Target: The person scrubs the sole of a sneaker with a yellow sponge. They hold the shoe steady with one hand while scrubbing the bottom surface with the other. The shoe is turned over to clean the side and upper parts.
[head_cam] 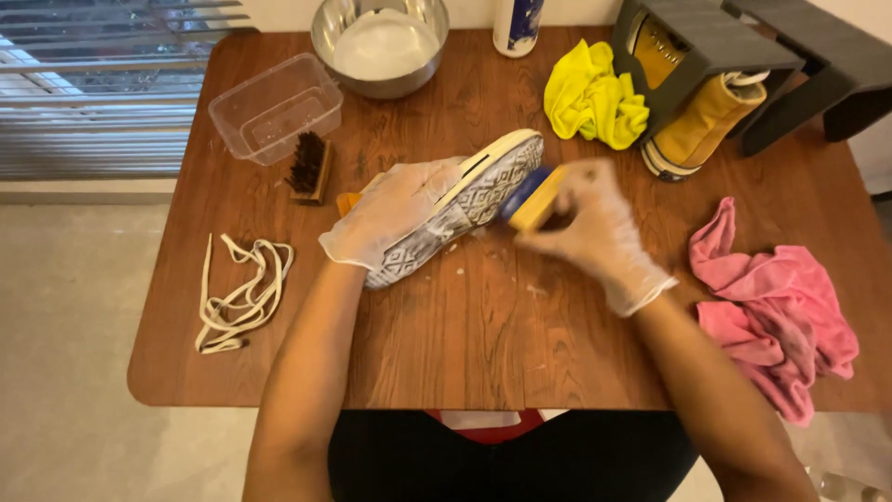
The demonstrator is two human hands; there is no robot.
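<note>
Sole-up on the wooden table (483, 353) lies a sneaker (465, 200), its body gripped by the gloved left hand (395, 212), while the right hand (595, 232) closes its fingers around a yellow-and-blue brush (531, 195) touching the sole's edge.

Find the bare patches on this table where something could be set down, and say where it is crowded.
Bare wood lies along the near table edge, between the shoelaces and pink cloth. The far side is crowded: plastic tub, bristle brush, steel bowl, yellow cloth and second shoe.
</note>
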